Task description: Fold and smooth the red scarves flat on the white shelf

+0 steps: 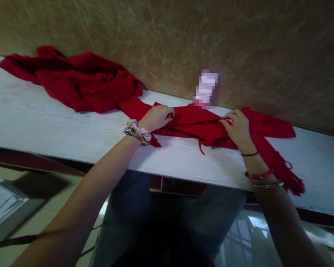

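A red fabric scarf (193, 128) with fringed ends stretches along the white wooden table in loose folds. My left hand (158, 118) rests on its left-middle part, fingers curled and thumb pressed against them on the cloth. With thumb and fingertips, my right hand (237, 128) pinches the scarf's upper edge farther right. The fringe (291, 178) spreads toward the front edge beyond my right wrist. To the left, a bunched heap of the same red cloth (86, 83) lies against the wall. Whether heap and scarf are one piece I cannot tell for certain.
A pixelated pale rectangular object (206, 89) leans against the brown marbled wall (167, 40) behind the scarf. The narrow white table (58, 133) ends just before my lap. At lower left stand a grey container (19, 211) with papers and a dark cable (13, 241).
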### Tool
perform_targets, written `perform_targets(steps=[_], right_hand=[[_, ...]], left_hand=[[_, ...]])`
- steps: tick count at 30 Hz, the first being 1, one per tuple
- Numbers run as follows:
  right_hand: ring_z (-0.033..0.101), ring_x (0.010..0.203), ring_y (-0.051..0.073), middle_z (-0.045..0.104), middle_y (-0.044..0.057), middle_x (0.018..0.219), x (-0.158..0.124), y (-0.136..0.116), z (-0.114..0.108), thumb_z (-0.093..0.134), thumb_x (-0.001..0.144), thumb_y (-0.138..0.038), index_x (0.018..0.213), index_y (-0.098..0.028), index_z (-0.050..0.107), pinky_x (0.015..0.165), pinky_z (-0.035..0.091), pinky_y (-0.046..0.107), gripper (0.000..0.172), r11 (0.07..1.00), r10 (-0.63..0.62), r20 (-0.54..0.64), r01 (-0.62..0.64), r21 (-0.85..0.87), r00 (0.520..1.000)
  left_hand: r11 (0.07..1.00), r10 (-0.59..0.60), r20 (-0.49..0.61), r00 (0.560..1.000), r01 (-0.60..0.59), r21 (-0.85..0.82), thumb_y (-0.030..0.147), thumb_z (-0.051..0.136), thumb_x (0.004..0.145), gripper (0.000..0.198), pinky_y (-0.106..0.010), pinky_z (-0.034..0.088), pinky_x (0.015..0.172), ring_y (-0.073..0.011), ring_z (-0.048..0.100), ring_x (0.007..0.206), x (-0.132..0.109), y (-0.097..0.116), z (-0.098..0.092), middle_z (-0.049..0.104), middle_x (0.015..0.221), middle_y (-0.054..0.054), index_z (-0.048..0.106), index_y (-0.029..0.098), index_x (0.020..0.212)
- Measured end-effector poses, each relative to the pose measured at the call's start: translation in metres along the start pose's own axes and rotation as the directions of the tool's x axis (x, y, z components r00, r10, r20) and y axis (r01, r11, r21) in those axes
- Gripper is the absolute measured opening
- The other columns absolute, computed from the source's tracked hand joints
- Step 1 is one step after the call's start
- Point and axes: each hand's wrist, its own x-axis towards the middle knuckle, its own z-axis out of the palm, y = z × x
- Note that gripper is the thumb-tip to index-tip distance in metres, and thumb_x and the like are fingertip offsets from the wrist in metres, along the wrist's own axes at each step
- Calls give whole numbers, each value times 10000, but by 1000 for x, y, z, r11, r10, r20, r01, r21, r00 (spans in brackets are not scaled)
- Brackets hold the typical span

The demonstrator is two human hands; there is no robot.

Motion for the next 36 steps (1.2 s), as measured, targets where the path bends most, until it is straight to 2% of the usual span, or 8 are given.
perform_targets(steps=[8, 13, 16, 19, 23, 27, 33, 36], right_hand=[[533, 834, 235, 545, 74, 849, 7, 16, 8, 577, 733, -246, 770, -192, 618, 792, 444, 403, 77, 990, 129, -61, -125, 60, 990], [531, 953, 248, 561, 86, 966, -1, 17, 1, 631, 709, -348, 888, -205, 643, 871, 429, 423, 229, 996, 15, 60, -20, 85, 998], [552, 912, 246, 577, 79, 937, -5, 23, -5, 678, 655, -421, 802, -208, 660, 862, 439, 423, 259, 995, -12, 194, -9, 103, 981], [567, 807, 233, 588, 45, 798, -5, 28, -7, 663, 663, -442, 663, -223, 638, 807, 460, 424, 221, 994, -15, 321, -21, 111, 947], [550, 835, 247, 576, 59, 797, 2, 23, -12, 594, 743, -362, 670, -222, 618, 823, 431, 445, 159, 997, 67, 68, -70, 35, 995], [516, 956, 268, 538, 98, 956, 5, 19, -13, 567, 767, -330, 750, -216, 626, 863, 407, 458, 129, 992, 128, -203, -129, 9, 971], [533, 967, 259, 532, 80, 968, -2, 27, 7, 628, 713, -292, 733, -211, 649, 907, 407, 462, 86, 997, -33, 187, 20, 71, 982], [516, 1025, 260, 530, 79, 1040, -4, 22, 2, 623, 728, -321, 802, -223, 664, 935, 392, 461, 129, 995, -53, 198, 35, 93, 979]], left_hand=[[990, -122, -403, 907, 81, -117, 189, 419, 888, 204, -295, 409, 787, -172, 544, 888, -3, 13, -15, 576, 967, -77, 604, 146, 960], [982, 185, -162, 969, -190, -15, 286, 552, 830, 223, -304, 414, 792, -186, 554, 902, -2, 23, -6, 595, 992, -66, 595, 170, 1016], [983, 181, -93, 979, -180, 24, 202, 512, 844, 186, -317, 412, 782, -184, 572, 865, -1, 27, -1, 627, 935, -58, 609, 176, 1000], [994, 109, -193, 975, -112, -4, 186, 476, 864, 171, -312, 409, 777, -174, 575, 837, -1, 25, -4, 633, 899, -46, 619, 177, 957], [996, -38, -350, 936, 8, -89, 212, 455, 887, 172, -306, 401, 804, -170, 556, 874, -2, 21, -11, 623, 920, -36, 606, 186, 965], [991, -92, -408, 909, 41, -130, 168, 421, 892, 219, -317, 384, 845, -181, 523, 951, -2, 22, -13, 598, 989, -44, 585, 192, 1033], [988, 131, -331, 934, -150, -33, 157, 408, 887, 241, -337, 371, 835, -197, 482, 989, -2, 31, 2, 556, 1065, -64, 625, 202, 982], [953, 302, -168, 938, -301, 32, 324, 522, 862, 222, -342, 362, 831, -201, 489, 986, -2, 35, 9, 584, 1043, -55, 616, 215, 1032]])
